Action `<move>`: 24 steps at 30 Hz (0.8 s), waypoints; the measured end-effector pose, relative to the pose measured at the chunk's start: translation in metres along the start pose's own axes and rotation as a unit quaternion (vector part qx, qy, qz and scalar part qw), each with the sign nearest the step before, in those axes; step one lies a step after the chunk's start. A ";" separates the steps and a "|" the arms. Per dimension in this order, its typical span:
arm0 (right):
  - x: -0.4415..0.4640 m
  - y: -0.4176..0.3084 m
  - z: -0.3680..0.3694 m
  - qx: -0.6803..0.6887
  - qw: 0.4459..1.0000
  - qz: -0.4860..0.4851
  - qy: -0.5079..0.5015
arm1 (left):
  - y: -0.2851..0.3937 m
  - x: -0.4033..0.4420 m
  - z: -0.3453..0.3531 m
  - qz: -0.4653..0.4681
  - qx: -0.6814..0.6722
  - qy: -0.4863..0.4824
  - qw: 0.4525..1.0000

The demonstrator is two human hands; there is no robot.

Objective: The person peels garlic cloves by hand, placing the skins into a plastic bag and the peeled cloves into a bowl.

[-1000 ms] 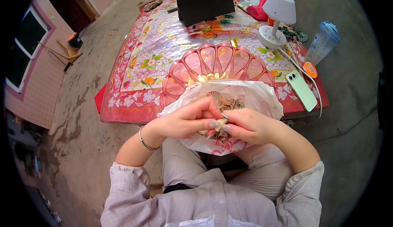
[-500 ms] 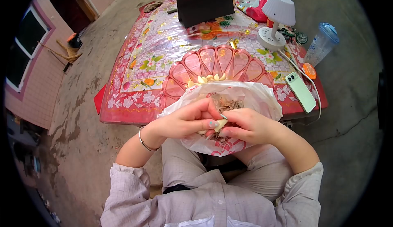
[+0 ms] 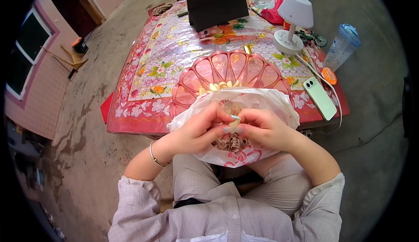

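Between my fingertips is a pale garlic clove (image 3: 235, 125), pinched from both sides. My left hand (image 3: 208, 127) closes on it from the left with thumb and fingers. From the right, my right hand (image 3: 263, 128) grips it the same way. Both hands are over a white plastic bag (image 3: 279, 107) with red print. Brown papery garlic skins (image 3: 232, 143) lie inside the bag below my fingers. Just behind the bag, several peeled cloves (image 3: 222, 85) rest in a pink scalloped plate (image 3: 198, 74), whose near part the bag covers.
On the flowered tablecloth (image 3: 144, 78) stand a black tablet case (image 3: 218, 7), a white lamp (image 3: 293, 22) and a lidded cup (image 3: 342, 46). A pale green phone (image 3: 320, 98) lies beside a white cable (image 3: 336, 94) at the right edge. A red bag (image 3: 275, 6) sits behind the lamp.
Both hands have shifted slightly upward, and the clove is turned more upright between the fingertips. More of the skins in the bag now show beneath them.
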State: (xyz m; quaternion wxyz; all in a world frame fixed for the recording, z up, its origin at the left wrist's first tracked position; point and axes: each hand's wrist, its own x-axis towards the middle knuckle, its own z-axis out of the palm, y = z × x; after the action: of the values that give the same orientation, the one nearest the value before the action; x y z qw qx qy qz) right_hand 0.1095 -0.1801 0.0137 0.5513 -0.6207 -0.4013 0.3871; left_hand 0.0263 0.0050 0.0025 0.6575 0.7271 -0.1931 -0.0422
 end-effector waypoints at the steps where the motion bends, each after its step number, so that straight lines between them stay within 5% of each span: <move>1: 0.001 0.001 0.000 -0.010 1.000 -0.005 0.023 | -0.001 0.000 0.001 0.000 0.000 0.000 1.000; 7: 0.001 0.004 -0.001 0.002 0.999 -0.019 0.045 | 0.001 -0.001 0.003 0.011 0.057 0.027 0.998; 15: -0.001 0.008 -0.001 0.078 0.996 -0.044 0.020 | 0.000 0.002 -0.003 -0.024 -0.143 0.014 0.989; 24: 0.001 0.010 -0.002 0.055 0.998 -0.035 0.027 | -0.002 0.003 -0.002 -0.016 -0.096 0.011 0.995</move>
State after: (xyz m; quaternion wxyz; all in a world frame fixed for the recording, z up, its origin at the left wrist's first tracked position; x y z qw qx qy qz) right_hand 0.1120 -0.1810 0.0034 0.6084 -0.5853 -0.3858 0.3722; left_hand 0.0299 0.0059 0.0018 0.7256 0.6640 -0.1691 -0.0631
